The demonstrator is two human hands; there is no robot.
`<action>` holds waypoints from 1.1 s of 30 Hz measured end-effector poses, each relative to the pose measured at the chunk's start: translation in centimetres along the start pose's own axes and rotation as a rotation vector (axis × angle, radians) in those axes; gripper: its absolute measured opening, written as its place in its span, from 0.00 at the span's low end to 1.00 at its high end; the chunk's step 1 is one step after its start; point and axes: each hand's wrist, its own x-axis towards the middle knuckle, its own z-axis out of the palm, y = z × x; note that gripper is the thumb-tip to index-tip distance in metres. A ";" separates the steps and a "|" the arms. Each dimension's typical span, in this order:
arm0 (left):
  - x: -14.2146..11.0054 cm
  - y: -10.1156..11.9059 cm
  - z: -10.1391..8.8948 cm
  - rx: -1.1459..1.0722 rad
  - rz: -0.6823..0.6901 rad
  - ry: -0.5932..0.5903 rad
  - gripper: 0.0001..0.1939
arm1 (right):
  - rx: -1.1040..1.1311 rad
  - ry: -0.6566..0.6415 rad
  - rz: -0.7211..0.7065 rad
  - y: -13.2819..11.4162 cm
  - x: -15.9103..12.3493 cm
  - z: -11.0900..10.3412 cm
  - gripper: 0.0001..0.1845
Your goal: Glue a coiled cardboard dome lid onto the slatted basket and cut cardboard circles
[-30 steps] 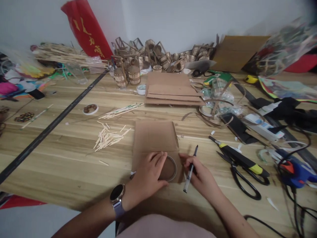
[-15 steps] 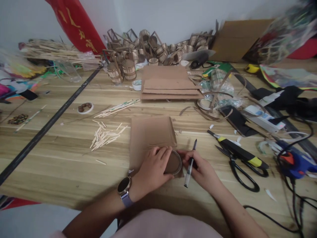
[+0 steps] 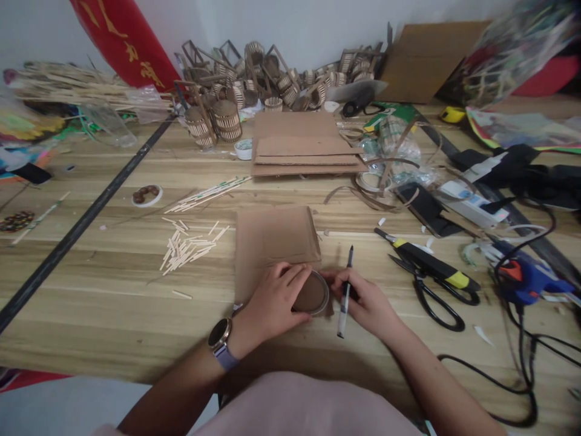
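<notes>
2 bare hands at work at a wooden table (image 3: 113,327), both close in near the edge. Left hand (image 3: 276,300) lies palm down over a brown cardboard sheet (image 3: 276,233), thumb apart from the fingers, covering the left side of a round ring (image 3: 326,295). So it's a loose, spread hold, fingers at the ring's far side and thumb at its near side, not a closed fist. The ring sits on the near part of the cardboard, and what shows inside it is brown too.

Right hand (image 3: 363,300) is closed around a pen (image 3: 343,318), dark end up and paler end down toward the body. Its fingertips are right by the ring's right side; can't tell if they're actually touching it.

Left of the cardboard there's a loose pile of short sticks (image 3: 188,248), with a bundle of longer sticks (image 3: 209,195) just behind. Farther left, some brown beads (image 3: 146,194) sit in a shallow white dish. Straight behind the sheet: a stack of cardboard (image 3: 295,134), and lots of little baskets (image 3: 288,88) heaped near the wall.

Over on the right, black-handled scissors (image 3: 422,297) lie by a black-and-yellow tool (image 3: 431,260), with a blue glue gun (image 3: 521,280) past those.
</notes>
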 end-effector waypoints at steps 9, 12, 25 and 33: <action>-0.1 -0.5 0.1 -0.008 0.012 -0.018 0.49 | 0.019 0.002 0.039 -0.2 0.0 0.0 0.12; -0.1 -0.6 -0.1 -0.025 -0.008 -0.030 0.51 | 0.016 0.004 0.061 0.0 -0.1 0.0 0.11; -0.3 -0.7 0.0 -0.084 -0.045 0.022 0.43 | 0.023 -0.003 0.050 -0.4 0.2 -0.2 0.11; -0.1 -0.5 -0.3 -0.053 -0.056 -0.006 0.42 | 0.002 -0.005 0.055 -0.1 0.1 -0.2 0.10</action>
